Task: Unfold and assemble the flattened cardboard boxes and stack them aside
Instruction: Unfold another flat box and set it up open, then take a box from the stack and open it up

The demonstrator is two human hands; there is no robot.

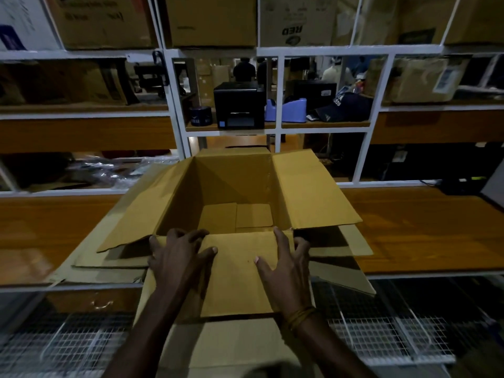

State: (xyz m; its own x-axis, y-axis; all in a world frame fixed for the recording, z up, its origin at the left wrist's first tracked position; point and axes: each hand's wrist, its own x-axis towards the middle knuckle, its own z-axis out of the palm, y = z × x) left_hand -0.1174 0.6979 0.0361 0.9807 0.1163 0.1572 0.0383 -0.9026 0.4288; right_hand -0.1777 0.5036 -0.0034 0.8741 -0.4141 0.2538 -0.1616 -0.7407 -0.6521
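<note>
Box: the opened cardboard box (231,192) stands upright in front of me on the wooden worktop (422,230), its mouth facing up and its top flaps spread outward.
Box floor: the inner bottom flaps (237,218) lie folded flat inside, one overlapping the other.
Near flap: the flap (240,271) closest to me hangs down over the worktop's front edge, and both my hands are on it.
My left hand: my left hand (177,257) grips the near flap at its left corner, fingers curled over the box's rim and thumb lying on the flap's face.
My right hand: my right hand (286,266) grasps the flap's right side, fingers hooked round its edge and thumb spread across the face; thin bangles (300,316) circle that wrist.
Under the box: flattened cardboard sheets (109,257) lie beneath it, sticking out on both sides.
Below the worktop: wire mesh racks (381,339) show on either side of my arms.
Shelf behind: a black label printer (239,105), a blue tape dispenser (286,110), a dark cap (343,107) and a dark tape roll (200,115) sit on the white-framed shelf (275,126).
Top shelves: more brown cartons (212,20) fill the upper row.
</note>
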